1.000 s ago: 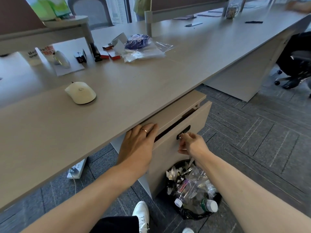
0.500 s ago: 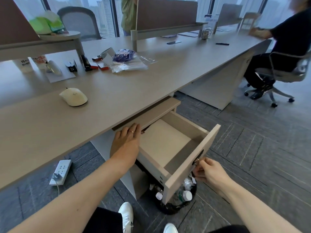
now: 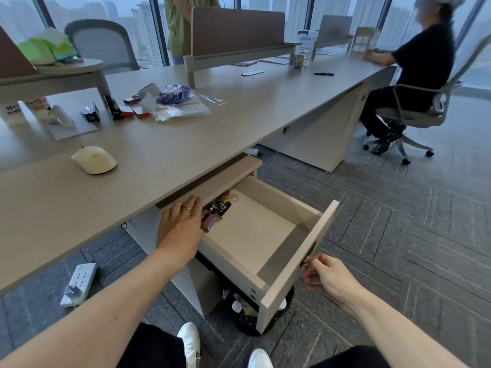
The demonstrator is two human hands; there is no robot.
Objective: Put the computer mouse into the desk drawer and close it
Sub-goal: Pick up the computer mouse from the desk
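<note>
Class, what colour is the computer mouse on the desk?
Cream white; the computer mouse shows best in the head view.

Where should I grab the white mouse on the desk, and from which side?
Grip the computer mouse across its two long sides, coming from above. It lies flat on the desk with its domed back up and bare desktop around it, so a palm over the hump fits. The left hand is nearer.

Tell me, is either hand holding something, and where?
The right hand pinches the drawer at its front handle. The left hand rests flat, holding nothing.
</note>
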